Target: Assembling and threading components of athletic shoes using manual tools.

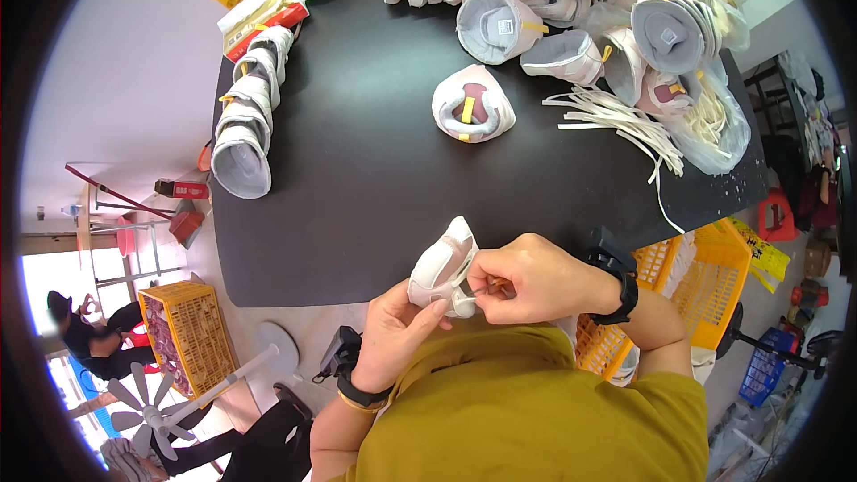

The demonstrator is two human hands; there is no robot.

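At the near edge of the black table, my left hand is closed on a white and pale pink shoe upper, thumb along its side. My right hand is closed in a pinch against the same upper. A short piece of white lace runs to its fingertips. Something small and dark shows among the right fingers, too hidden to name. Farther off, another shoe upper with yellow pull tabs stands alone on the table. Loose white laces lie in a bundle to the right.
A nested row of uppers lines the table's left side. Many more uppers are heaped at the back and right, beside a clear plastic bag. Yellow crates stand at my right; a fan is at the left.
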